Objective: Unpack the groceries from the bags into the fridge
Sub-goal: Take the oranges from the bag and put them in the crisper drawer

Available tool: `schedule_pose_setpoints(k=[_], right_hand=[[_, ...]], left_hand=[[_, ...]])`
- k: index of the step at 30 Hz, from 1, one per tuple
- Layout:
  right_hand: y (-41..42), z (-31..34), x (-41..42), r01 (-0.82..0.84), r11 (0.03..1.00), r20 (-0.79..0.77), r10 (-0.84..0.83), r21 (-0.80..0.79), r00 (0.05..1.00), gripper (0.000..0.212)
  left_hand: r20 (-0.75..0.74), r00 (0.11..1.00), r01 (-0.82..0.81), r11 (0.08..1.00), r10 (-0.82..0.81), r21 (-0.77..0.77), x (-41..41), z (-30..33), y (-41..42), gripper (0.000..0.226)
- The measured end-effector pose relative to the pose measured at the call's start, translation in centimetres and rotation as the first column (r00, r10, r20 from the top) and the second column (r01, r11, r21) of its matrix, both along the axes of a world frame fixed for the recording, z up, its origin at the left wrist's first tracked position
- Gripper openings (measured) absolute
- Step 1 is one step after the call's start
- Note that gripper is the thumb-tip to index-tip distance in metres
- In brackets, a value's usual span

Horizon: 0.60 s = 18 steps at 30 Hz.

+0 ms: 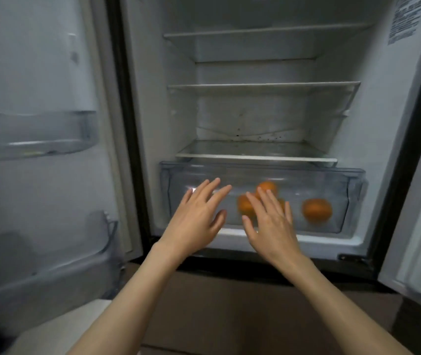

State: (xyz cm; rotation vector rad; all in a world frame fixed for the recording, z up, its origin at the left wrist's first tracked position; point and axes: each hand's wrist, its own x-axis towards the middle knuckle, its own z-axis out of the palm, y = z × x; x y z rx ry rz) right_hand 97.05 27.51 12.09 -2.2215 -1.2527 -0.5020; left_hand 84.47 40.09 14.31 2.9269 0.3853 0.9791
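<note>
Orange fruit sits in the clear crisper drawer (pixel 353 175) at the lower centre of the frame, at the bottom of the open fridge (pixel 373 124). One orange (pixel 317 210) lies alone toward the drawer's right side, well apart from both hands; another (pixel 268 187) shows just above the fingertips of the right hand (pixel 272 224), and a third (pixel 244 206) is partly hidden behind that hand's fingers. More fruit may lie behind the hand, but the blur makes it hard to tell. The oranges are round, so no long axis or pointing direction can be read from them. The drawer itself runs with its long side across the frame, left to right. Both hands are held in front of the drawer's face with fingers straight and spread, gripping nothing; the left hand (pixel 196 216) is at the drawer's left part, fingers pointing up and to the right. Whether either hand touches the plastic cannot be told. Three white shelves (pixel 263 86) stack above the drawer, and clear door bins (pixel 32 134) hang at the left of the frame.
</note>
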Motion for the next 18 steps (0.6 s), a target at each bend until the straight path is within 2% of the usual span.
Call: schedule_pose_setpoints(k=[4,8,14,18], right_hand=[[-0.9,-4.3,-9.6,-0.105,0.993,-0.078,0.101,-0.057,0.992,0.057],[-1.7,-10.2,-19.3,-0.259,0.943,-0.167,0.226,-0.209,0.960,0.059],[-0.2,-16.9,-31.9,-0.460,0.806,-0.243,0.394,-0.372,0.887,0.061],[3.9,-18.5,-39.3,-0.605,0.687,-0.276,0.539,-0.403,0.796,0.061]], left_hand=[[-0.036,0.995,-0.098,0.992,0.096,-0.077,-9.8,-5.7,-2.5,0.057],[-0.194,0.961,-0.240,0.942,0.197,-0.236,-20.8,-13.3,-5.3,0.064],[-0.392,0.799,-0.573,0.775,0.456,-0.266,-36.7,-21.3,-6.4,0.070],[-0.449,0.660,-0.744,0.604,0.602,-0.284,-45.4,-23.0,-5.1,0.069]])
